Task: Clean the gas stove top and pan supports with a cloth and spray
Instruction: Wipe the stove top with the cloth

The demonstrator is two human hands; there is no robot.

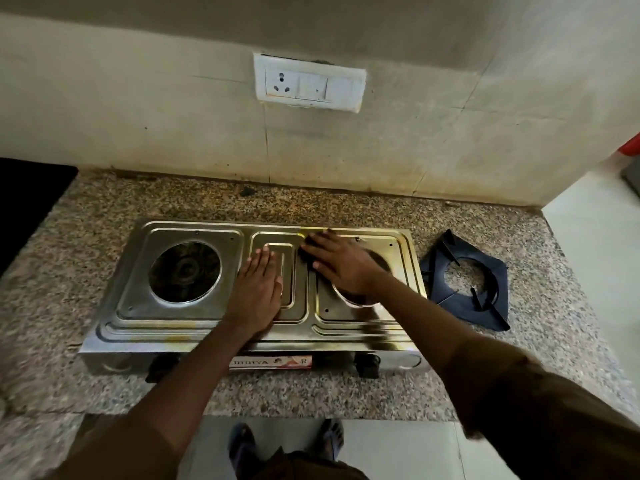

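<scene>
A steel two-burner gas stove (194,327) stands on the granite counter with its pan supports off. My left hand (256,289) lies flat with straight fingers on the ribbed middle panel. My right hand (341,263) presses a dark cloth (309,244) onto the top near the back, over the right burner opening; only a corner of the cloth shows past my fingers. The left burner (185,271) is exposed. Black pan supports (467,282) lie stacked on the counter to the stove's right. No spray bottle is in view.
The speckled granite counter (104,209) runs to a wall with a white socket plate (310,83). A dark surface (27,199) sits at the left edge. The counter ends on the right beside a white tiled floor (595,244). Black knobs (367,364) line the stove's front.
</scene>
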